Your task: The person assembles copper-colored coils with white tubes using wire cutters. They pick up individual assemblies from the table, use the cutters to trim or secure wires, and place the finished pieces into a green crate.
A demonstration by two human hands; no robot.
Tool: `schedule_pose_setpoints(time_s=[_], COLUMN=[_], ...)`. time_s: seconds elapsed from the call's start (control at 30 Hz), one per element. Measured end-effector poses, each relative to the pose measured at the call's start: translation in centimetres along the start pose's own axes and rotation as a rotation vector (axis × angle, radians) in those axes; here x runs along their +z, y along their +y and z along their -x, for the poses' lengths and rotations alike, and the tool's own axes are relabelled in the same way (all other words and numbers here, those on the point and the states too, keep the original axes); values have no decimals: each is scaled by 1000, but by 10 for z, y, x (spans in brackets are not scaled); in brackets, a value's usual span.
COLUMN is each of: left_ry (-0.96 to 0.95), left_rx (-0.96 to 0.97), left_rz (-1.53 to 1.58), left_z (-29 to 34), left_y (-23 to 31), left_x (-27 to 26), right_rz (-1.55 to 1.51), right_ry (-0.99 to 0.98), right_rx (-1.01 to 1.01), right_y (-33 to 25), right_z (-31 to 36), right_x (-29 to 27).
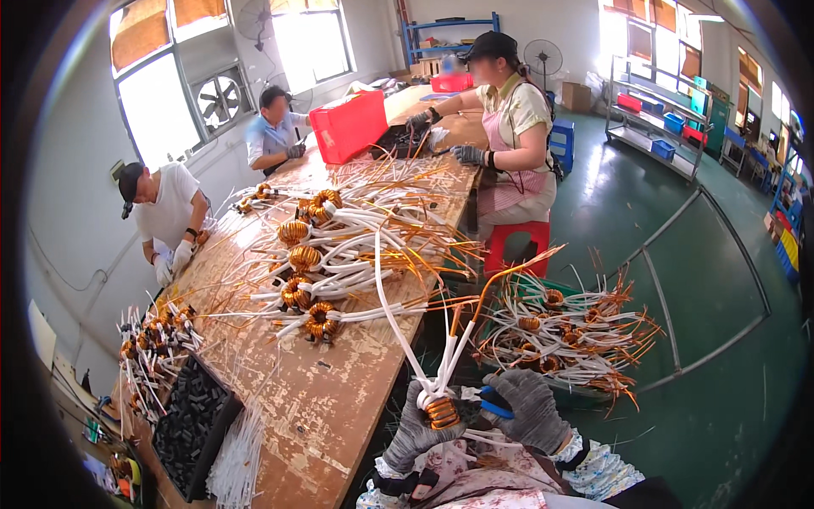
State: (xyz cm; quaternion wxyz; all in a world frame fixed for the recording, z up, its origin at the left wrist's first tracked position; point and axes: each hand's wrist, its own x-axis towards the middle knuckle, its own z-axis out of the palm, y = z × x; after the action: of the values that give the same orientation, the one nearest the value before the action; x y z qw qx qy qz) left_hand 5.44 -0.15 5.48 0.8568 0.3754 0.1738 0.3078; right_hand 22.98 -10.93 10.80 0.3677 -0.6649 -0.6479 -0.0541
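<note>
Over on the far left I can see a black tray (193,424) of small dark pieces sitting at the near corner of the wooden worktop (331,390), with a bundle of white sleeves (237,462) lying just beside it and a cluster of small wound coils (153,339) right behind it. Further back along the left edge a person in a white shirt (165,212) is leaning over the worktop, and past them a person in a blue shirt (273,136) sits by the window. The middle of the worktop is covered by a big heap of copper coils (309,280) with long white and copper leads sticking out every way, and a red bin (349,125) stands behind the heap. Down at the bottom, my left hand (417,433), in a grey glove, has its fingers clenched around the coil (442,412), a copper-wound ring with white-sleeved leads running up and away from it; it's held just off the near edge of the worktop, over my lap. My right hand (530,411), also gloved, sits just beside it with its fingers closed on a blue-handled tool (493,403) whose tip points at the coil. Right of that there's a crate of finished coils (564,335) on the green floor (704,254), and behind it a red stool (517,242) with a person in a pink apron (513,127) standing at the worktop.
</note>
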Motion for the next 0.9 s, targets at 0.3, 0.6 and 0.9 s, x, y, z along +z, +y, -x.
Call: schedule_pose_setpoints(time_s=[0.3,0.6,0.9], left_ry=[-117,-279,-22], left_rx=[-662,-449,-303], left_rz=[1047,503,-149], left_z=[-18,-21,-23], left_y=[-9,-9,6], left_x=[-19,-4,19], right_rz=[141,18,368], right_ry=[-94,-181,-108], right_rx=[-117,-192,-110], right_y=[4,36,11], right_z=[-8,2,-17], right_x=[-17,-15,-36])
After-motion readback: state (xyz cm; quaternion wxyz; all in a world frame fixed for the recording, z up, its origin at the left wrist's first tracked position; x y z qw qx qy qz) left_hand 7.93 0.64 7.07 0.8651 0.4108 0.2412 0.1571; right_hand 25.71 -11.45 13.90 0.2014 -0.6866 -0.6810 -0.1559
